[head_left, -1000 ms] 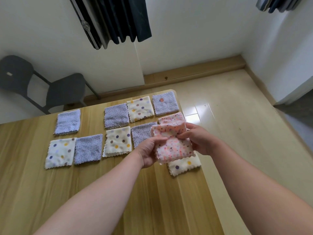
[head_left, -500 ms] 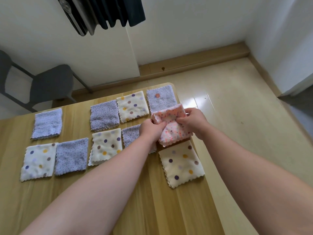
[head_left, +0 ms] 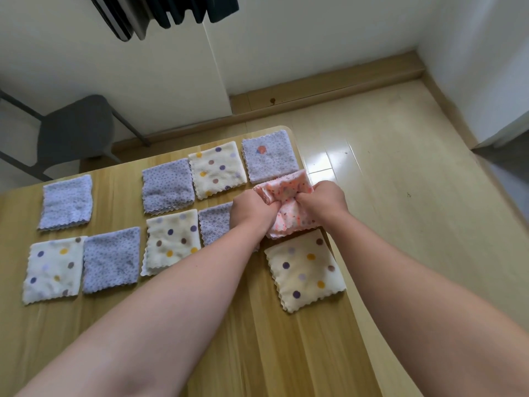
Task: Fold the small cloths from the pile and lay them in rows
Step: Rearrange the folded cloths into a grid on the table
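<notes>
Gripped from both sides: pink speckled cloth, bunched between left hand and right hand, with fingers of each curled into the fabric. Held low over the wooden table near its right edge (touching the surface or not, hard to say). Just nearer, a cream dotted cloth, flat. Just beyond, a lilac cloth at the far corner. Leftward, two rows of folded cloths.

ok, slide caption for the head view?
Left hand and right hand grip pink cloth beside rows of folded cloths on table.
</notes>
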Demonstrator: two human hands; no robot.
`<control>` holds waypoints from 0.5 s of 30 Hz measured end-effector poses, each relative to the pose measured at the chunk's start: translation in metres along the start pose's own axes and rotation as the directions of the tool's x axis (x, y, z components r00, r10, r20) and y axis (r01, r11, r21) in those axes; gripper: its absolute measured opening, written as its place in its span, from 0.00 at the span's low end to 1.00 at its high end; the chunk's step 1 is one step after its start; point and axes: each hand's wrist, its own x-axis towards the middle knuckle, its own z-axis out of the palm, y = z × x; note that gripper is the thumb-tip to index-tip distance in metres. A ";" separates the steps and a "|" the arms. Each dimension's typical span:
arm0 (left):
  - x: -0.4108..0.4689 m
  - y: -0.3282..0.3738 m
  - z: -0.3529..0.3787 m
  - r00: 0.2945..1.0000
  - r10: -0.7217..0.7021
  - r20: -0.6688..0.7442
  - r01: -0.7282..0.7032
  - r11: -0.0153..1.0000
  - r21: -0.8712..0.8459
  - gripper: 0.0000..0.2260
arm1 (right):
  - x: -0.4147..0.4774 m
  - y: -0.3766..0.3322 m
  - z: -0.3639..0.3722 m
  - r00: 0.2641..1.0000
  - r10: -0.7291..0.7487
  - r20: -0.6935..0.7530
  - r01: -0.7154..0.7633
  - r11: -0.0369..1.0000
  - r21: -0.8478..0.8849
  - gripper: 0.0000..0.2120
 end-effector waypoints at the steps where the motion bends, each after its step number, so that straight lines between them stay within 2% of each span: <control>1: 0.000 0.000 0.000 1.000 -0.001 0.007 0.001 1.000 -0.007 0.19 | -0.001 -0.001 0.000 1.000 0.011 -0.008 -0.010 1.000 0.026 0.09; 4: -0.001 0.000 -0.004 0.999 -0.018 0.049 0.021 0.998 -0.054 0.16 | -0.010 -0.007 -0.004 0.999 -0.042 -0.020 0.044 0.995 0.092 0.08; 7: -0.007 -0.004 -0.011 0.990 -0.045 0.133 0.072 0.976 -0.207 0.17 | -0.024 -0.014 -0.011 0.994 -0.107 0.001 0.104 0.975 0.197 0.07; 9: -0.016 -0.012 -0.018 0.987 -0.023 0.160 0.071 0.950 -0.304 0.18 | -0.038 -0.019 -0.018 0.989 -0.150 0.009 0.143 0.959 0.245 0.09; 11: -0.025 -0.019 -0.028 0.988 -0.010 0.156 0.072 0.916 -0.394 0.19 | -0.053 -0.021 -0.024 0.984 -0.178 0.022 0.164 0.943 0.290 0.16; 13: -0.037 -0.026 -0.041 0.995 -0.006 0.104 0.047 0.917 -0.397 0.27 | -0.071 -0.022 -0.030 0.977 -0.207 0.049 0.178 0.923 0.341 0.24; 15: -0.052 -0.032 -0.059 0.997 0.073 0.000 -0.069 0.953 -0.297 0.36 | -0.090 -0.023 -0.032 0.959 -0.275 0.073 0.234 0.906 0.352 0.22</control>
